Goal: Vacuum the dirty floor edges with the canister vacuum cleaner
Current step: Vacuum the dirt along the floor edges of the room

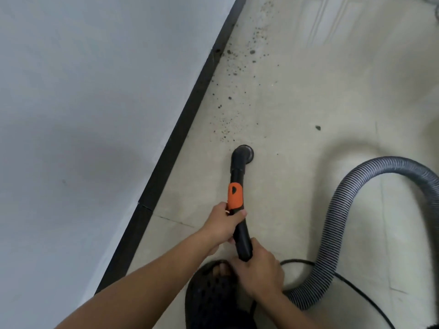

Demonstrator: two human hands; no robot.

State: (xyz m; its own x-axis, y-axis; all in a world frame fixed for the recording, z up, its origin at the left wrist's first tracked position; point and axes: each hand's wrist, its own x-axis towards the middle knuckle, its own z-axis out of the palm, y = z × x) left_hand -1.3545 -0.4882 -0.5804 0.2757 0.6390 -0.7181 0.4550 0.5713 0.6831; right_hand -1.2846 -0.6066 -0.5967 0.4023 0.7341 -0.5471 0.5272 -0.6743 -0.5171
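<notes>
— Where are the hands?
— Both are on the black vacuum wand (240, 233). The left hand (224, 223) reaches in from the lower left with the forearm stretched out, its fingers wrapped round the wand just below the orange collar (234, 196). The right hand (260, 269) clenches the wand's near end. The grey ribbed hose (342, 210) emerges beside that wrist and loops off to the right.
— And the nozzle?
— The round nozzle (242, 155) sits on the pale floor (308, 103), near the black baseboard (180, 129) but apart from it. Dark dirt specks (234, 72) lie scattered beyond it along the edge. A black sandal (211, 295) and a black cord (356, 292) are below the hands.
</notes>
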